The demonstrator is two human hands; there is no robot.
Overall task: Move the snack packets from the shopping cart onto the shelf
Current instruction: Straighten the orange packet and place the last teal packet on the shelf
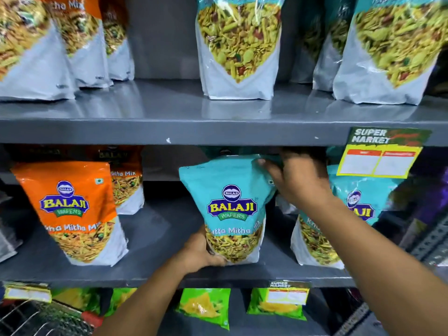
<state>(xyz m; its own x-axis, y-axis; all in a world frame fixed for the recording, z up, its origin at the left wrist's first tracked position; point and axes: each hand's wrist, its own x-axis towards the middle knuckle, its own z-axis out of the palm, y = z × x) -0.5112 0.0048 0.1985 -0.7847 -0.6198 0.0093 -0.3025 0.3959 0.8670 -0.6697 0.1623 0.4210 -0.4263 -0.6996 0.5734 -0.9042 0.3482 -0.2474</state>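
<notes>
Your left hand [201,253] reaches up from the lower centre on a bare forearm, palm cupped and fingers curled around the lower left corner of a packet [230,209], thumb toward you. Your right hand [298,180] enters from the lower right on an extended bare arm, wrist bent, fingers pinching the packet's top right corner from above.

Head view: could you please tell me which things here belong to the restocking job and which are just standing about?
Job: teal packet, held by left hand at its base and right hand at its top; middle shelf; cart.

Standing about: orange packet, price tag, green packets, top-shelf packets.
</notes>
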